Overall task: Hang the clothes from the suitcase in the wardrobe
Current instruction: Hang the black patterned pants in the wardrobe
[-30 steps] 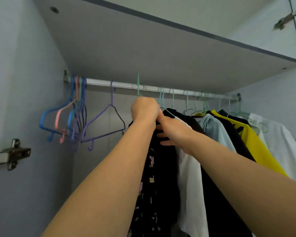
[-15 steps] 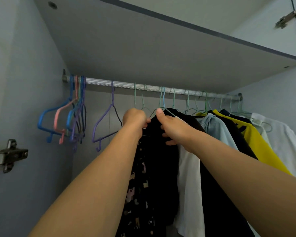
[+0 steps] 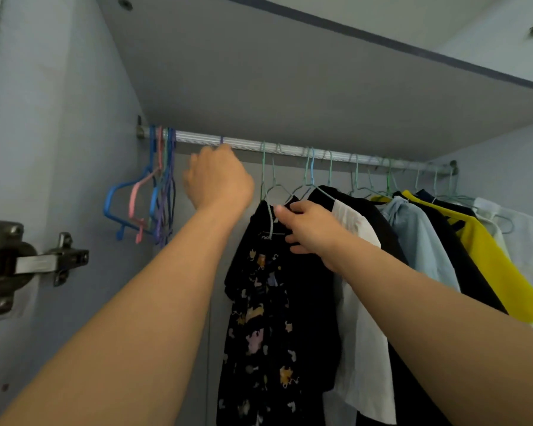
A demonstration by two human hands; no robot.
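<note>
Clothes hang in a row along the rail (image 3: 290, 147), toward its right end. The right hand (image 3: 313, 232) pinches the collar of the black patterned dress (image 3: 268, 318), which hangs from a green hanger (image 3: 270, 210). The left hand (image 3: 217, 179) is raised at the purple hanger (image 3: 222, 139); its fingers are hidden, so I cannot tell its grip.

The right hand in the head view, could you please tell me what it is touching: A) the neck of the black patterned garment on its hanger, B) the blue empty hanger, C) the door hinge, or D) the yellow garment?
A: the right hand pinches the neck of the black patterned garment hanging from the rail.
</note>
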